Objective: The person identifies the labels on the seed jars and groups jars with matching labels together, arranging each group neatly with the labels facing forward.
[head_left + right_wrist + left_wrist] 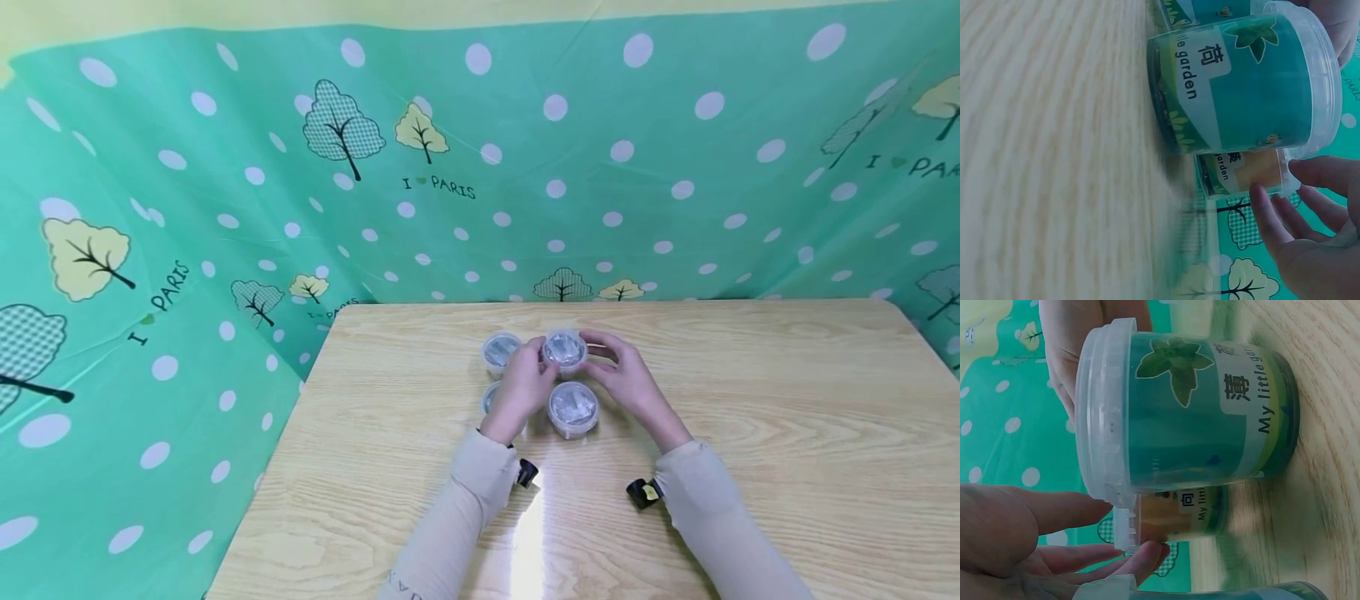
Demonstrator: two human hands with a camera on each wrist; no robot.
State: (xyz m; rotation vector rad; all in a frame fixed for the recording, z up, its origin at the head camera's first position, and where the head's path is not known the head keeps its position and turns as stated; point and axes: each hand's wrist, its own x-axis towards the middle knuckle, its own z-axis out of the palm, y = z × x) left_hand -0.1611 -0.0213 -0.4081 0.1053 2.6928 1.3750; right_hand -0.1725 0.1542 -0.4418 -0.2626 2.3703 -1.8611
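Both hands close on one small lidded tub (565, 351) at the far side of a cluster of four: the left hand (525, 385) meets it from its own side, the right hand (628, 379) from the other, fingers lightly curved toward its clear lid. The wrist views show fingertips (1260, 200) at the lid's rim rather than wrapped around the body — a light two-sided contact, not a full grasp; whether the tub is lifted off the table (750, 392) or stands on it cannot be told.

The four tubs sit close together in a two-by-two group near the middle of the pale wooden table. The near right tub (573, 408) stands free between the wrists; the far left tub (501, 350) is just beside the left fingers; the near left tub (491, 398) is mostly hidden under the left hand. Each bears a teal label (1191, 419) with a leaf and the words "My little garden". All visible lids are on — judged from this, the handling is at an early point, with one tub addressed and three untouched.
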